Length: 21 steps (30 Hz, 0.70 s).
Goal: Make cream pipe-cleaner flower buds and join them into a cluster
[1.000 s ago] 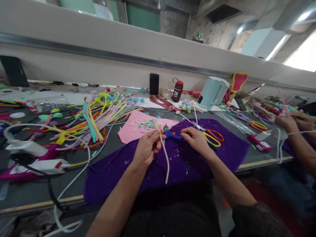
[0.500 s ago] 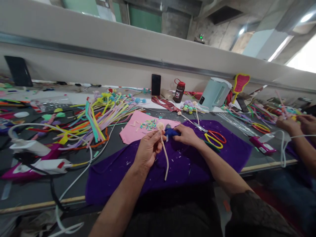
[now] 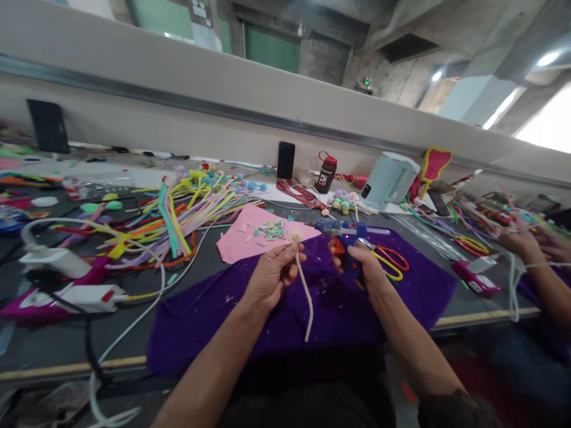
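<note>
My left hand (image 3: 275,274) pinches a cream pipe-cleaner flower (image 3: 294,236), its fluffy head up and its long stem hanging down over the purple cloth (image 3: 200,321). Wrapped around the handle of a blue glue gun (image 3: 350,238) is my right hand (image 3: 360,261). The gun's nozzle points left, toward the flower but apart from it, and a small red light shows on its body. Beyond the flower, a pink sheet (image 3: 236,241) bears several short pastel pipe-cleaner pieces (image 3: 270,230). Scissors (image 3: 395,258) with red and yellow handles lie just right of the glue gun, partly hidden by it.
Bundled colourful pipe cleaners (image 3: 178,208) lie at left, near a magenta power strip (image 3: 44,297) with white cables. A phone (image 3: 285,159), a red-capped bottle (image 3: 327,173) and a pale blue kettle (image 3: 390,181) stand behind. Another person's hands (image 3: 521,241) work at far right.
My right hand has lifted the glue gun off the cloth and turned it, nozzle to the left. My left hand still holds the flower, slightly lower.
</note>
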Tool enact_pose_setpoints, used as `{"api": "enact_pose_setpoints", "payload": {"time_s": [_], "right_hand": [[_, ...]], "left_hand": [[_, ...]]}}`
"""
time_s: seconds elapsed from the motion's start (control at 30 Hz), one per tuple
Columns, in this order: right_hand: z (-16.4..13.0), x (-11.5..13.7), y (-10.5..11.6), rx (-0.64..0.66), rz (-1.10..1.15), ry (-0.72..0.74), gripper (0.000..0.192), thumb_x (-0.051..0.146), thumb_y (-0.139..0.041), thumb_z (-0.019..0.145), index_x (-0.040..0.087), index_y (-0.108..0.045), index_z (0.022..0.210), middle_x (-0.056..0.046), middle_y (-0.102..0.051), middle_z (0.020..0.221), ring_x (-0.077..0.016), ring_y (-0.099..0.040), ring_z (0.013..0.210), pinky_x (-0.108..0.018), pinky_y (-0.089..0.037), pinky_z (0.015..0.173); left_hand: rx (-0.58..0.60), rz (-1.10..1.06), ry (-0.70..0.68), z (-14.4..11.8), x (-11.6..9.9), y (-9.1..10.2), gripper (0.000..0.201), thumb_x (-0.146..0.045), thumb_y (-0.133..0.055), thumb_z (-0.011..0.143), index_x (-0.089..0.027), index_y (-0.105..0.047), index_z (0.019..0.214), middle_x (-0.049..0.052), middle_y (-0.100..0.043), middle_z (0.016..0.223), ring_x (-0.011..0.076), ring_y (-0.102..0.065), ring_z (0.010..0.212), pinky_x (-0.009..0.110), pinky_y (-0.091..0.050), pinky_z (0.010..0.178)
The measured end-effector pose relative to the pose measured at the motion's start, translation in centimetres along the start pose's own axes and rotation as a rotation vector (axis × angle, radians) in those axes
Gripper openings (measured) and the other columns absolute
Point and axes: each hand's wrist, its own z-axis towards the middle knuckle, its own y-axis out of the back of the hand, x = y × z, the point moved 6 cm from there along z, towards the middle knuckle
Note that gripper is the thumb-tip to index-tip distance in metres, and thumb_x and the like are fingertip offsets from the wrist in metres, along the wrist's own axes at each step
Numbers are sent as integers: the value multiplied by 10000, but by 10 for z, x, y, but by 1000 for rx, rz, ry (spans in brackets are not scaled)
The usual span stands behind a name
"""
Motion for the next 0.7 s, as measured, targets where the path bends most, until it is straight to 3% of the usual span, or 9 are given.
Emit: {"api": "enact_pose_setpoints", "payload": {"time_s": [0.1,0.27,0.53,0.7], "right_hand": [[-25,4,-7,-30,-110,78,353,434,-519,720,137,-582,899,-56,-587,692,-140,-504,525,-265,-416,470],[-53,5,-13,-65,-305,122,303,415,-502,758,162,-589,898,-49,-577,667,-166,-516,567,-281,-411,502],[-74,0,-14,-99,-597,158,269,419,-500,797,192,-606,898,-58,-603,795,-170,-529,636,-294,-438,591],[-75,0,-19,-106,-669,146,262,414,-476,817,204,-612,892,-32,-573,720,-161,-508,599,-288,-422,574]], "left_hand": [[18,-43,38,1,4,0,223,-297,-649,714,-112,-629,836,12,-617,675,9,-445,395,101,-270,302],[21,-89,59,1,7,-1,199,-261,-661,708,-114,-640,841,15,-619,682,10,-465,425,97,-304,320],[35,-80,60,2,9,-2,185,-230,-682,684,-117,-647,827,30,-633,697,20,-488,435,103,-324,336],[31,-64,71,3,10,-1,180,-246,-688,678,-116,-642,794,29,-643,667,24,-487,390,110,-315,304]]}}
